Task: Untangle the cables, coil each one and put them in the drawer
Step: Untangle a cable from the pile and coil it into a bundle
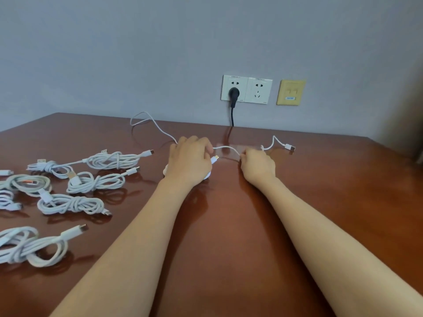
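A white cable runs between both hands over the brown table. My left hand is closed over a partly wound coil of it, with a connector poking out by the thumb. My right hand pinches the cable farther right. One free end with a USB plug lies beyond the right hand. A loose loop trails off behind the left hand toward the wall. Several coiled white cables lie on the table at the left. No drawer is in view.
A double wall socket with a black plug and its cord sits on the grey wall behind the table. A yellow wall plate is to its right. The table's far edge meets the wall.
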A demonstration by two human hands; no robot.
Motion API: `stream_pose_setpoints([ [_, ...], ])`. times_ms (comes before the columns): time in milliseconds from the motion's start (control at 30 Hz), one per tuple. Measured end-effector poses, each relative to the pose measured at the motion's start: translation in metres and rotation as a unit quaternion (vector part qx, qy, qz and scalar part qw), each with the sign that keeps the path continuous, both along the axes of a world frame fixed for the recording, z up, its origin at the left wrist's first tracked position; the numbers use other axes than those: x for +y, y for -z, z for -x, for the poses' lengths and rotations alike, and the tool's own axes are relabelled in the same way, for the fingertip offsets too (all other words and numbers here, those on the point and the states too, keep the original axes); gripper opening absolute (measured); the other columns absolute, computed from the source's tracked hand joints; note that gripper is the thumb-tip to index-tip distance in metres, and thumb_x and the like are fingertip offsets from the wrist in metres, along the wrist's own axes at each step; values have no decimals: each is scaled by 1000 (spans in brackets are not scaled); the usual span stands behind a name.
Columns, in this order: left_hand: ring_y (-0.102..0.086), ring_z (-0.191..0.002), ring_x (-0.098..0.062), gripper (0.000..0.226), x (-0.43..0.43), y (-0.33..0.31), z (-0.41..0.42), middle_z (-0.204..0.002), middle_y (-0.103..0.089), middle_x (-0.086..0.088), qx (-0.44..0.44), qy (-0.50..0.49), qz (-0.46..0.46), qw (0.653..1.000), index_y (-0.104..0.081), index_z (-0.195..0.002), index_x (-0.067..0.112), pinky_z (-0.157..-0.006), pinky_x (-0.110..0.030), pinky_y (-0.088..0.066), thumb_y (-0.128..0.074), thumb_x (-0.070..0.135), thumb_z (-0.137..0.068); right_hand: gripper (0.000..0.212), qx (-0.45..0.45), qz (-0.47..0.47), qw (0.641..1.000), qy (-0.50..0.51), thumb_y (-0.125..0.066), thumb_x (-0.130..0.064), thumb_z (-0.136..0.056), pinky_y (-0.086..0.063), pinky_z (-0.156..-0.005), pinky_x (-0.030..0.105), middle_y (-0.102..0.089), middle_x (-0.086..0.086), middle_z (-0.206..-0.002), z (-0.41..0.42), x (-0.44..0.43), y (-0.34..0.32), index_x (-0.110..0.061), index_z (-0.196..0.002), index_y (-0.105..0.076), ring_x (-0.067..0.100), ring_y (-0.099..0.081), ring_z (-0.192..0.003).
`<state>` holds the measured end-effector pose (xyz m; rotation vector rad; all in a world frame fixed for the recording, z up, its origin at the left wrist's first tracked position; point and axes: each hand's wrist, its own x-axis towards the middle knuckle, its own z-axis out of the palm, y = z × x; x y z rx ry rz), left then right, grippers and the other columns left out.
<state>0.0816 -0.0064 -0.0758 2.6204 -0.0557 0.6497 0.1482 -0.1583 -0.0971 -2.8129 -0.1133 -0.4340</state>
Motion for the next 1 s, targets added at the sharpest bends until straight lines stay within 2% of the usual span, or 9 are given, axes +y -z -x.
stream_pose_setpoints([
  [133, -42, -115, -25, 31, -13, -7, 7, -118, -55, -1, -24, 35, -24, 999, -57, -114, 20, -95, -33, -28, -43, 9, -88, 31, -27, -235, 970, 52, -37, -20, -98, -39, -84, 34, -59, 15, -119, 16, -20, -5, -13, -117, -60, 36, -51, -112],
  [267, -38, -123, -24, 45, -23, -7, 8, -130, -49, -3, -23, 58, -37, 997, -44, -131, 19, -98, -32, -26, -43, 8, -88, 30, -46, -486, 867, 98, -38, -18, -97, -41, -86, 33, -56, 2, -101, 23, -38, -6, -11, -112, -62, 26, -53, -97],
  [333, -35, -126, -24, 48, -23, -4, 7, -134, -44, -3, 5, 68, -49, 996, -41, -134, 20, -100, -33, -25, -44, 9, -88, 25, -39, -571, 815, 87, -40, -18, -96, -48, -73, 33, -52, -2, -82, 24, -42, -4, -12, -101, -63, 15, -50, -70],
  [400, -31, -130, -24, 46, -21, -1, 7, -140, -38, -2, 27, 77, -64, 995, -43, -133, 22, -103, -32, -22, -45, 11, -89, 21, -19, -628, 776, 54, -42, -18, -97, -39, -44, 21, -38, -2, -61, 25, -42, -5, -15, -85, -59, 8, -36, -44],
  [467, -22, -137, -23, 42, -22, 1, 6, -150, -26, -3, 38, 82, -75, 993, -49, -130, 25, -109, -32, -16, -45, 13, -90, 24, 1, -669, 743, 24, -42, -16, -97, -24, -33, 16, -28, -4, -52, 28, -38, -9, -17, -76, -53, 5, -25, -35],
  [567, -7, -144, -22, 43, -24, 1, 3, -157, -7, -5, 23, 62, -72, 995, -48, -132, 28, -114, -34, -7, -45, 16, -91, 26, 21, -715, 699, -2, -41, -14, -98, -19, -33, 16, -26, -8, -43, 35, -34, -22, -16, -73, -50, 4, -20, -32],
  [700, -13, -143, -20, 54, -21, -6, 2, -158, -12, 0, 33, 45, -23, 998, -32, -144, 20, -114, -35, -13, -43, 14, -92, 28, 29, -760, 649, -37, -41, -16, -98, -17, -33, 16, -25, -11, -38, 44, -37, -32, -16, -71, -49, 4, -18, -31],
  [833, -31, -138, -23, 51, -24, -12, 7, -155, -20, 4, 61, 108, 116, 985, -34, -143, 16, -112, -31, -25, -38, 6, -94, 30, 45, -777, 623, -74, -37, -14, -99, -14, -31, 16, -22, -11, -41, 47, -34, -33, -16, -70, -45, 4, -15, -32],
  [1000, -32, -136, -14, 52, -24, -14, 6, -154, -21, 6, 39, 122, 136, 982, -36, -142, 14, -100, -14, -22, -40, 3, -92, 28, 53, -765, 638, -77, -35, -8, -95, -14, -30, 15, -31, -3, -51, 46, -33, -36, -15, -70, -46, 4, -17, -31],
])
